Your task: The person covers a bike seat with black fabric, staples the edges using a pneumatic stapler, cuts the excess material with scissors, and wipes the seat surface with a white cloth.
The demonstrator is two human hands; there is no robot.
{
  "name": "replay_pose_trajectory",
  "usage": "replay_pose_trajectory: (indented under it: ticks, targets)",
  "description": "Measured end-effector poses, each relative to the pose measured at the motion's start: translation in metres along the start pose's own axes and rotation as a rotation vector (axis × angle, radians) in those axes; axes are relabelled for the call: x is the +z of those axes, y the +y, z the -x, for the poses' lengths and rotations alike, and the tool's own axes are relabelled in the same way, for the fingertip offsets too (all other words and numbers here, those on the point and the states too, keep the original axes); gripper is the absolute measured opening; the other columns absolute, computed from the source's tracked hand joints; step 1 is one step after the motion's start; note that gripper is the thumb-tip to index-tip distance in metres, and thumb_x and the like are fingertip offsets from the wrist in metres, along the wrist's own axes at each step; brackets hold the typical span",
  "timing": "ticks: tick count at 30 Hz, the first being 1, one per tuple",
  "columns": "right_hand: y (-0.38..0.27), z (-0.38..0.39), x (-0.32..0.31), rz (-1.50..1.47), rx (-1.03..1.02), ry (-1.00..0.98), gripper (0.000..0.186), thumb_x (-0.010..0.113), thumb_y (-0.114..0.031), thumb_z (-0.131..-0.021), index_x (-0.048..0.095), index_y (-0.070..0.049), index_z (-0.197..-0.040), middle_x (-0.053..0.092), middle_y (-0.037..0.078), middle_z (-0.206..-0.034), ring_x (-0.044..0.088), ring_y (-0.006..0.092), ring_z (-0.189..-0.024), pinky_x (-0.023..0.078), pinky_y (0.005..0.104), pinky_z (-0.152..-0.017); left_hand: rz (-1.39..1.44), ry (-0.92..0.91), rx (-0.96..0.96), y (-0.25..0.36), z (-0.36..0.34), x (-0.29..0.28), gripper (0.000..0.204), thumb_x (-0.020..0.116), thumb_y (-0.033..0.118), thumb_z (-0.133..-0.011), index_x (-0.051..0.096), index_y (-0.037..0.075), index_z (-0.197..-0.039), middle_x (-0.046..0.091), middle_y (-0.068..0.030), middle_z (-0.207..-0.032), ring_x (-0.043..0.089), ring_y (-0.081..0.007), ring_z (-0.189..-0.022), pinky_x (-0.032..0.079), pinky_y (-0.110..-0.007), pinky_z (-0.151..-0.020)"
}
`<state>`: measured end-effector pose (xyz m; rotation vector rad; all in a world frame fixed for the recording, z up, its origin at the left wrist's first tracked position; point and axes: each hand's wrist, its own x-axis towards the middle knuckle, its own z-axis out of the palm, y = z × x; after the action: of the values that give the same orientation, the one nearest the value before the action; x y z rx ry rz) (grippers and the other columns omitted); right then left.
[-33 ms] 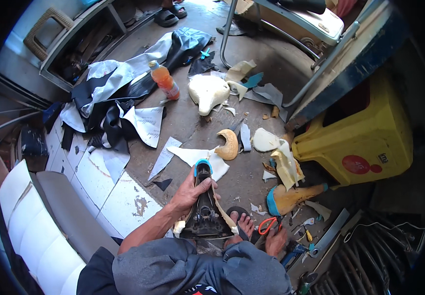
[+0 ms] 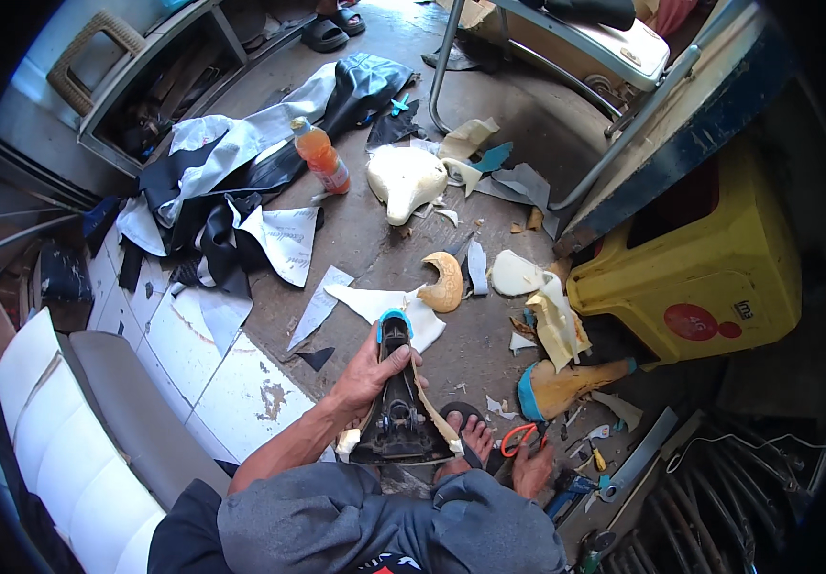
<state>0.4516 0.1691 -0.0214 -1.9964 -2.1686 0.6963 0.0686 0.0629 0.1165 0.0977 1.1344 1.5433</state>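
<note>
My left hand (image 2: 365, 375) is closed round the narrow end of a black plastic saddle base (image 2: 401, 421), thumb on its inner side. The base stands tilted between my knees, with turquoise edging at its narrow tip and torn cream foam along its sides. Low beside my right knee, my right hand (image 2: 531, 471) has its fingers closed at a pair of orange-handled scissors (image 2: 516, 441); the blades are mostly hidden. Beyond the base lie a white sheet piece (image 2: 374, 304) and a curved tan foam piece (image 2: 443, 282).
A cream saddle-shaped foam (image 2: 405, 182) and an orange drink bottle (image 2: 320, 158) stand farther off. Black and white sheet material (image 2: 231, 182) is heaped at left. A yellow plastic stool (image 2: 700, 277) lies at right, near a tan saddle (image 2: 571, 385) and tools. A white padded cushion (image 2: 78, 440) sits at left.
My right hand and the orange scissors handles have shifted very slightly left and down. My left hand and the saddle base have stayed in place.
</note>
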Motion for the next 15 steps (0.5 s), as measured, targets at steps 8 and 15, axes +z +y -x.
replay_pose_trajectory:
  ticks: [8, 15]
  targets:
    - [-0.023, 0.003, -0.004, -0.050, 0.209, -0.091, 0.067, 0.078, -0.018, -0.076, 0.042, 0.003, -0.127, 0.066, 0.027, -0.087, 0.064, 0.0506, -0.090, 0.050, 0.0527, -0.082, -0.397, -0.005, 0.207, 0.005, 0.010, 0.003, 0.061, 0.061, 0.025, -0.101, 0.028, 0.017, -0.151, 0.055, -0.0127, -0.124, 0.069, -0.0194, -0.089, 0.058, -0.032, -0.078]
    - [-0.006, 0.014, -0.022, 0.150, -0.168, -0.083, 0.060, 0.070, -0.026, -0.088, 0.045, 0.004, -0.133, 0.057, 0.025, -0.114, 0.059, 0.0447, -0.106, 0.047, 0.0516, -0.091, -0.614, 0.035, 0.411, -0.017, 0.002, -0.006, 0.040, 0.050, 0.028, -0.106, 0.039, 0.016, -0.143, 0.059, -0.0059, -0.104, 0.065, -0.0143, -0.086, 0.055, -0.030, -0.078]
